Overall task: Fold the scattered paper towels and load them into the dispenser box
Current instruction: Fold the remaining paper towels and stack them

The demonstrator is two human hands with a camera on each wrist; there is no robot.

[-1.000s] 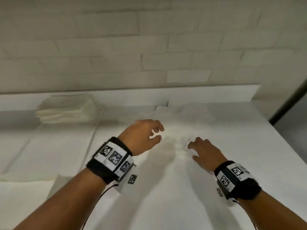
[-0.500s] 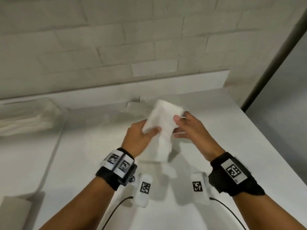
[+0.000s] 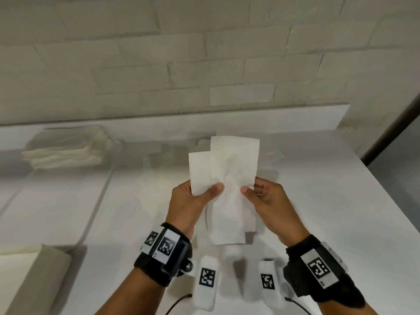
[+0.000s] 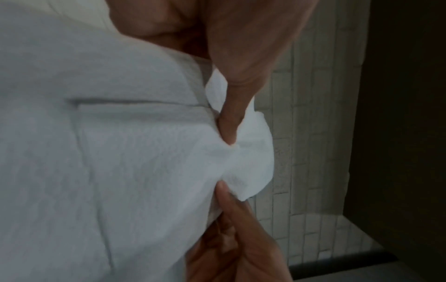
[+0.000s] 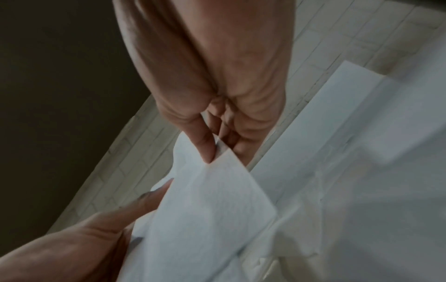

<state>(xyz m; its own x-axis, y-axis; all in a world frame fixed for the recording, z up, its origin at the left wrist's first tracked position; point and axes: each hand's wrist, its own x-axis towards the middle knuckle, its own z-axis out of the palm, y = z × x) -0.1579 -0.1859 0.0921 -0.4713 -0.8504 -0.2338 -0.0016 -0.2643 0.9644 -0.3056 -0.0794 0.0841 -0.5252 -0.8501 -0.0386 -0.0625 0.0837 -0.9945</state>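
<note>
- Nearest the camera, the left hand (image 3: 193, 198) and right hand (image 3: 266, 196) hold one paper towel (image 3: 227, 178) up in the air above the worktop (image 3: 318, 201) — each hand pinches it, thumb on the near face and fingers behind.
- The towel stands between the two hands with its long axis running away from the person, top edge far, bottom edge hanging down toward the wrists. The hands grip it at about mid-length, on opposite long edges, so neither is nearer than the other.
- It looks like two overlapping layers, offset: one panel steps out to the left and sits lower than the taller panel on the right. My judgement is that squaring these layers up is what the coming fold turns on.
- The left wrist view shows what the head view cannot — the paper bunched and puckered between the thumb and a fingertip, plus a crease line across the sheet.
- The right wrist view shows the right thumb and a finger nipping a folded edge, and more loose white paper lying on the worktop below.
- Farther off to the left, a stack of folded towels (image 3: 68, 148) lies near the back wall (image 3: 204, 64). I cannot make out the dispenser box with any certainty.
</note>
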